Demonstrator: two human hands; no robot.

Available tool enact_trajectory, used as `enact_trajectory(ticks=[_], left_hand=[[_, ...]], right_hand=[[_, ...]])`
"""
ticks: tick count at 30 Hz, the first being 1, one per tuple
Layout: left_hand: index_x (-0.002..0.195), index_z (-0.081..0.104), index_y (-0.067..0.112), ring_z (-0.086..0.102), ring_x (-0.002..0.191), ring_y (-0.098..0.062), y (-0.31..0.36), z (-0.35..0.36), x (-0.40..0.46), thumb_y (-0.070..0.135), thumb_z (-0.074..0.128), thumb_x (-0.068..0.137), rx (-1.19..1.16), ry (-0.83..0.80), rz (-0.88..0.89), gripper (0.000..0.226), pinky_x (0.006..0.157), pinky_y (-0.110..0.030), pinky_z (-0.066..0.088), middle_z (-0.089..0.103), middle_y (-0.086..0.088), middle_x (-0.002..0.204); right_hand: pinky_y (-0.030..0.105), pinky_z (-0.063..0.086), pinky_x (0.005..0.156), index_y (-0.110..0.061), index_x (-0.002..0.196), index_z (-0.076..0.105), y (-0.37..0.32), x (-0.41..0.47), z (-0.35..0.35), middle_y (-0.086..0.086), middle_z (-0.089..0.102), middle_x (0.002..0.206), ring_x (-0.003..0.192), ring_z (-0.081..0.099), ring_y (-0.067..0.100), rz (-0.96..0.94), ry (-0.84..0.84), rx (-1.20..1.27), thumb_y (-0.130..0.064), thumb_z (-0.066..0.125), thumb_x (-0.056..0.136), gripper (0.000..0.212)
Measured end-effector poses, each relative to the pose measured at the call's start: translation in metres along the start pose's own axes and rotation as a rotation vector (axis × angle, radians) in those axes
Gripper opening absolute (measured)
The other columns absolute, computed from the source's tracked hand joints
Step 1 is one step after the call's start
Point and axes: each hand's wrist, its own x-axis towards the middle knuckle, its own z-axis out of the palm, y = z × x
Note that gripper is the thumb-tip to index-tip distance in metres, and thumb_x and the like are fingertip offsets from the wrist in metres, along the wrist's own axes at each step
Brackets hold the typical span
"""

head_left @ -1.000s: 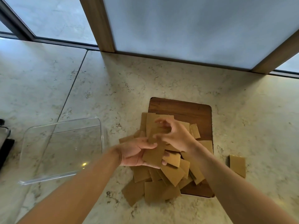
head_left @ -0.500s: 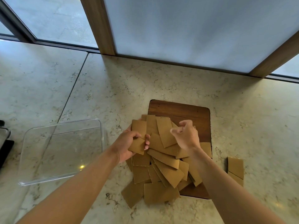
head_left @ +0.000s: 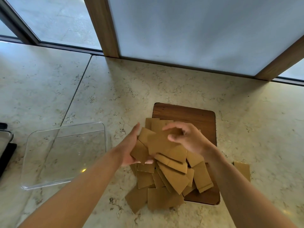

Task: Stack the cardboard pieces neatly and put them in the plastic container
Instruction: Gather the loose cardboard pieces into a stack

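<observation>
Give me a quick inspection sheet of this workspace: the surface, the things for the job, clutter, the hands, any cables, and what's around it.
Surface: pale marble counter, with a seam line running across its left part.
Job's things: loose pile of cardboard pieces spilling off a wooden board; one stray cardboard piece lies apart to the right; clear plastic container, with no cardboard in it, to the left.
Clutter: dark object at the left edge, cut off, cannot identify.
Hands: left hand grips a few pieces from the pile's left side; right hand is curled over the top of them.
Cables: nothing seen.
Surroundings: frosted glass panel in wooden frames behind the counter.
</observation>
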Motion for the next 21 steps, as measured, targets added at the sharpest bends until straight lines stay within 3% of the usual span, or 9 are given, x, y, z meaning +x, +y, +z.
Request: enact_trajectory(ticks=[3, 5, 7, 9, 10, 12, 14, 17, 21], left_hand=[[0.141, 0.059, 0.014, 0.063, 0.122, -0.051, -0.003, 0.002, -0.005, 0.071, 0.055, 0.093, 0.206, -0.232, -0.069, 0.075, 0.095, -0.059, 0.055, 0.060, -0.036, 0.137], [0.145, 0.052, 0.011, 0.065, 0.119, -0.047, -0.006, 0.001, -0.006, 0.054, 0.062, 0.099, 0.212, -0.241, -0.017, 0.064, 0.100, -0.058, 0.051, 0.061, -0.034, 0.137], [0.142, 0.054, 0.003, 0.071, 0.103, -0.041, -0.004, -0.005, -0.006, 0.038, 0.063, 0.101, 0.083, -0.209, 0.085, 0.054, 0.090, -0.052, 0.055, 0.066, -0.032, 0.130], [0.142, 0.055, 0.010, 0.072, 0.087, -0.039, -0.001, -0.016, -0.001, 0.023, 0.063, 0.098, -0.121, -0.161, 0.154, 0.047, 0.077, -0.048, 0.060, 0.070, -0.032, 0.122], [0.143, 0.056, 0.020, 0.072, 0.081, -0.038, 0.001, -0.017, 0.000, 0.019, 0.063, 0.095, -0.176, -0.134, 0.181, 0.048, 0.074, -0.048, 0.060, 0.073, -0.031, 0.112], [0.133, 0.064, 0.043, 0.069, 0.074, -0.037, 0.001, -0.016, 0.006, 0.012, 0.062, 0.090, -0.211, -0.053, 0.246, 0.054, 0.073, -0.052, 0.061, 0.074, -0.024, 0.090], [0.127, 0.067, 0.045, 0.066, 0.069, -0.032, 0.000, -0.014, 0.009, 0.011, 0.064, 0.086, -0.222, -0.010, 0.308, 0.053, 0.066, -0.047, 0.058, 0.068, -0.017, 0.082], [0.119, 0.062, 0.025, 0.063, 0.065, -0.027, 0.001, -0.011, 0.006, 0.016, 0.065, 0.090, -0.243, 0.036, 0.325, 0.031, 0.054, -0.033, 0.048, 0.063, -0.015, 0.087], [0.113, 0.056, 0.020, 0.064, 0.061, -0.023, 0.003, -0.003, 0.008, 0.026, 0.067, 0.098, -0.046, 0.159, 0.398, 0.019, 0.047, -0.030, 0.046, 0.065, -0.012, 0.086]], right_hand=[[0.017, 0.050, 0.082, -0.050, 0.119, 0.063, -0.013, 0.018, 0.019, -0.030, 0.064, 0.106, 0.097, 0.062, -0.006, -0.034, -0.274, -0.256, -0.020, 0.075, 0.092, 0.042], [0.011, 0.050, 0.083, -0.050, 0.133, 0.054, -0.011, 0.036, 0.040, -0.028, 0.054, 0.119, 0.107, 0.056, -0.004, -0.115, -0.155, -0.259, -0.020, 0.080, 0.086, 0.062], [0.012, 0.055, 0.081, -0.047, 0.132, 0.054, -0.012, 0.047, 0.049, -0.013, 0.045, 0.130, 0.114, 0.049, 0.007, -0.069, 0.023, 0.000, -0.018, 0.081, 0.084, 0.062], [0.032, 0.059, 0.091, -0.043, 0.127, 0.059, -0.005, 0.056, 0.049, -0.004, 0.042, 0.137, 0.124, 0.044, 0.015, 0.074, 0.228, 0.138, -0.020, 0.076, 0.089, 0.048], [0.039, 0.049, 0.103, -0.043, 0.131, 0.058, 0.002, 0.057, 0.042, -0.005, 0.042, 0.136, 0.128, 0.039, 0.015, 0.103, 0.289, -0.031, -0.028, 0.074, 0.090, 0.047], [0.039, 0.030, 0.111, -0.042, 0.142, 0.052, 0.019, 0.053, 0.029, -0.008, 0.038, 0.133, 0.128, 0.029, 0.014, 0.119, 0.173, -0.486, -0.054, 0.076, 0.082, 0.066], [0.040, 0.028, 0.110, -0.039, 0.145, 0.051, 0.029, 0.047, 0.022, -0.004, 0.037, 0.137, 0.128, 0.029, 0.017, 0.088, 0.006, -0.708, -0.063, 0.081, 0.071, 0.084], [0.038, 0.031, 0.107, -0.029, 0.135, 0.058, 0.037, 0.048, 0.019, -0.002, 0.045, 0.134, 0.126, 0.037, 0.019, 0.059, 0.056, -0.703, -0.047, 0.088, 0.072, 0.072], [0.022, 0.046, 0.078, -0.024, 0.108, 0.059, 0.020, 0.055, 0.015, -0.005, 0.066, 0.105, 0.091, 0.060, 0.007, 0.077, 0.361, -0.241, -0.026, 0.080, 0.086, 0.030]])
